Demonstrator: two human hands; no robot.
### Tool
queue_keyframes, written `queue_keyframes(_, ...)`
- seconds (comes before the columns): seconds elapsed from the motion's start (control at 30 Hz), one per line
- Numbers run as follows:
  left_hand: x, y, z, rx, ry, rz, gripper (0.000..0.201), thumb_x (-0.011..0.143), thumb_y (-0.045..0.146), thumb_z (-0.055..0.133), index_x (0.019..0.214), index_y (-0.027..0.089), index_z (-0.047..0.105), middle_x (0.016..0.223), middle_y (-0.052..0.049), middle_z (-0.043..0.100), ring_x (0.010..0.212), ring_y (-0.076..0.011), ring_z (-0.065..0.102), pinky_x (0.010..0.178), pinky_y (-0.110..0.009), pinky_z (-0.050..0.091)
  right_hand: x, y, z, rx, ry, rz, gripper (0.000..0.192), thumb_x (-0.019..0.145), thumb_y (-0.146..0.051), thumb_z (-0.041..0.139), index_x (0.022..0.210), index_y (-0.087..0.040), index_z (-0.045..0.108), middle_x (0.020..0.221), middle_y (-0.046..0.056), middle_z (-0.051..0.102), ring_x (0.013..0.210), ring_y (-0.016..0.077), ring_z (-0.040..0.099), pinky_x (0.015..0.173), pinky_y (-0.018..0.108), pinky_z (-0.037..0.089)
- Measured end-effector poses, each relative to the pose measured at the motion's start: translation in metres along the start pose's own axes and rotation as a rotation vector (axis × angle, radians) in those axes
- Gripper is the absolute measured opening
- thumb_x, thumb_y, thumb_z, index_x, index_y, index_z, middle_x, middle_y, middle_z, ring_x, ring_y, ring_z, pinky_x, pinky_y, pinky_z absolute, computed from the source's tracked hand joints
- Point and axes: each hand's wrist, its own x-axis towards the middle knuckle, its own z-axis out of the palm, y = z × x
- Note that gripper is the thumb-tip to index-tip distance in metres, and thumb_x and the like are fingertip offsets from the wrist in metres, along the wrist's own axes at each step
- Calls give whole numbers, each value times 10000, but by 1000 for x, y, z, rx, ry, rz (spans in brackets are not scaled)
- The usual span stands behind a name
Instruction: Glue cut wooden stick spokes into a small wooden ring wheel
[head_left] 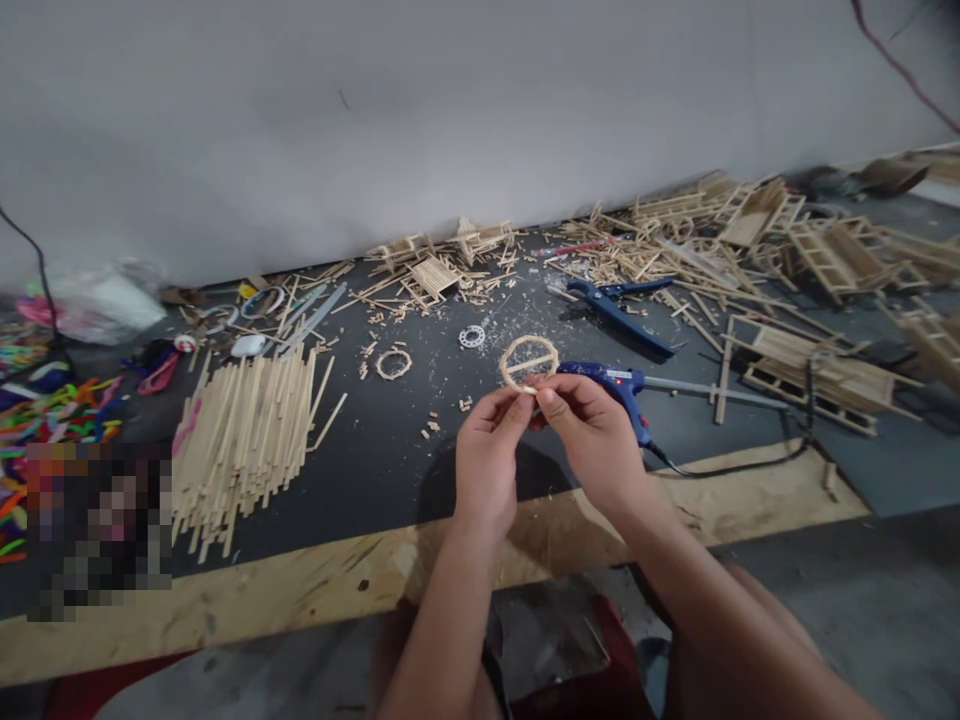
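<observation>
Between my fingertips is a ring made of short wooden stick pieces [529, 341], with one stick running across its inside. My left hand [491, 445] pinches its near edge from the left. From the right, my right hand [596, 430] pinches the same edge, the two thumbs close together. Just behind my right hand lies a blue hot glue gun [600, 376] with a lit red light and a long glue stick in its back. A second wooden ring [394, 364] rests on the table to the left, and a small white perforated disc [472, 337] lies between.
A stack of thin wooden sticks [251, 440] covers the left. Blue cutting pliers [622, 310] lie behind the glue gun. Small wooden chair-like frames [817, 365] and loose offcuts crowd the right and back. The glue gun's black cord [739, 468] loops near the wooden front edge [337, 590].
</observation>
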Motion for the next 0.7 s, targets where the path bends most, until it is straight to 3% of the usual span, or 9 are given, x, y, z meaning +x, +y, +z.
queue_keyframes(0.23,3,4,-1,14,85,16,117,741,241,633,810,148,643,829,-48,671,757,-129,603,712,-259,455,-3,-3,1,29,-81,61,136,787,-327,597,836,-201,609,991,49,643,902,171,593,776,304,494)
queue_keyframes(0.43,16,13,-19,70,273,80,114,708,227,643,745,129,598,758,-59,673,712,-149,629,698,-293,491,0,-11,-14,-89,-66,123,174,794,-362,583,807,-188,586,708,5,609,608,111,551,532,231,446)
queue_keyframes(0.7,13,20,-34,430,270,175,202,717,331,643,800,148,658,712,-38,666,600,-116,587,602,-240,489,14,-23,-41,-245,-28,107,200,735,-339,649,867,-189,638,673,-9,614,560,87,520,540,224,415)
